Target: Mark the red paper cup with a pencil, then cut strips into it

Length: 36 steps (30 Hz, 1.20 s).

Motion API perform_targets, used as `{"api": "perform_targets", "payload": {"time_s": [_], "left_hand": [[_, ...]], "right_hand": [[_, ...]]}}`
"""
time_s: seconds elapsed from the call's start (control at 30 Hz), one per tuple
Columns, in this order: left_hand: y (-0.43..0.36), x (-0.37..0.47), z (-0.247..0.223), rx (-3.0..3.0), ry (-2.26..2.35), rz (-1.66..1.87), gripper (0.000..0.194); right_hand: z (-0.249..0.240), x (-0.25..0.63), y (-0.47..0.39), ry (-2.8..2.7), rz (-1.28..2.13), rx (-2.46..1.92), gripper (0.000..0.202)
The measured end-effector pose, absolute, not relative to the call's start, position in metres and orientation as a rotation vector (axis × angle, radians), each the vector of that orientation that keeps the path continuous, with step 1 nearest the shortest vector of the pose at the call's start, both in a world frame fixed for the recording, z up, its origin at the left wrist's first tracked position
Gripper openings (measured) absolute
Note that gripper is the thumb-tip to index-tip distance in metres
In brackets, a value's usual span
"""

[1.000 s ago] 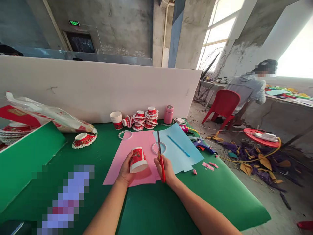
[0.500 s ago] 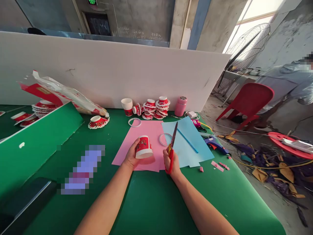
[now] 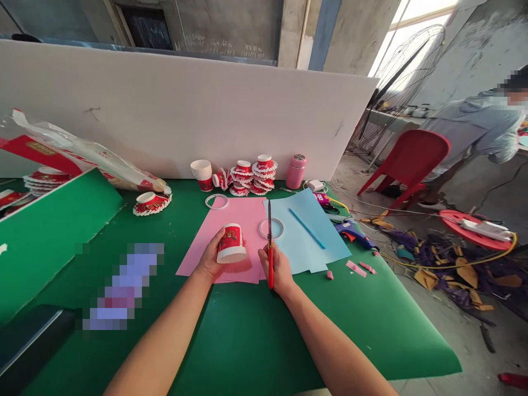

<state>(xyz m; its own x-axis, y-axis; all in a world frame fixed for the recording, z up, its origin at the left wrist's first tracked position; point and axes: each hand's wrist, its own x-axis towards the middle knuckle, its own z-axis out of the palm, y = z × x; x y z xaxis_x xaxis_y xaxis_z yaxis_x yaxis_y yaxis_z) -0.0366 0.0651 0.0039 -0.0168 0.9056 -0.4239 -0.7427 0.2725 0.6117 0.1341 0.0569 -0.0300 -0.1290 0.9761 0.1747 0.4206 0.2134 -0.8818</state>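
Note:
My left hand [image 3: 211,258] is wrapped round a red and white paper cup [image 3: 231,242], held tilted above a sheet of pink paper [image 3: 196,256]. In my right hand [image 3: 280,269] is a pair of scissors [image 3: 270,264] with red handles, its blades pointing up and away from me. The cup and the blades are apart. Behind the scissors lies a white ring [image 3: 277,228], partly on light blue paper [image 3: 303,253]. A blue pencil-like stick [image 3: 306,227] rests on that sheet.
At the back stand stacked cups [image 3: 202,175], cups cut into frilled flower shapes [image 3: 264,175] and a pink bottle [image 3: 296,171]. A blue glue gun [image 3: 355,235] lies near the right edge. A green board [image 3: 61,231] leans at left. Beyond the red chair [image 3: 406,165], another person bends over.
My right hand has turned the scissors so the blades show edge-on, closer to the cup. My left hand still holds the cup. The whole view has shifted slightly.

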Motion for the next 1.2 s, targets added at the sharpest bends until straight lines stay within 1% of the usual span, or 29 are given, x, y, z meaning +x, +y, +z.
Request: {"api": "perform_targets", "payload": {"time_s": [0.17, 0.27, 0.33, 0.4, 0.47, 0.57, 0.67, 0.9, 1.0, 1.2], "left_hand": [[0.068, -0.033, 0.008, 0.217, 0.950, 1.336, 0.031], [0.069, -0.032, 0.008, 0.161, 0.990, 1.316, 0.029], [0.069, -0.032, 0.007, 0.141, 1.004, 1.325, 0.026], [0.067, -0.033, 0.006, 0.119, 1.019, 1.337, 0.027], [0.066, -0.034, 0.006, 0.146, 0.983, 1.355, 0.034], [0.064, -0.036, 0.006, 0.165, 0.909, 1.381, 0.046], [0.064, -0.037, 0.006, 0.176, 0.846, 1.400, 0.048], [0.070, -0.038, 0.000, 0.179, 0.749, 1.393, 0.032], [0.077, -0.039, -0.005, 0.216, 0.773, 1.395, 0.028], [0.088, -0.047, -0.008, 0.125, 0.767, 1.588, 0.021]], "right_hand": [[-0.025, 0.135, 0.056, -1.674, 0.898, -1.306, 0.022], [-0.022, 0.137, 0.054, -1.670, 0.959, -1.294, 0.026], [-0.022, 0.139, 0.053, -1.573, 1.136, -1.224, 0.032], [-0.021, 0.138, 0.051, -1.435, 1.394, -1.102, 0.038], [-0.020, 0.135, 0.051, -1.274, 1.633, -0.950, 0.041], [-0.017, 0.129, 0.050, -1.052, 1.799, -0.829, 0.046], [-0.014, 0.127, 0.049, -0.914, 1.870, -0.780, 0.052], [-0.004, 0.123, 0.044, -0.866, 2.030, -0.680, 0.054], [0.000, 0.108, 0.054, -0.898, 1.964, -0.686, 0.055], [-0.010, 0.092, 0.081, -0.959, 1.826, -0.721, 0.056]]}}
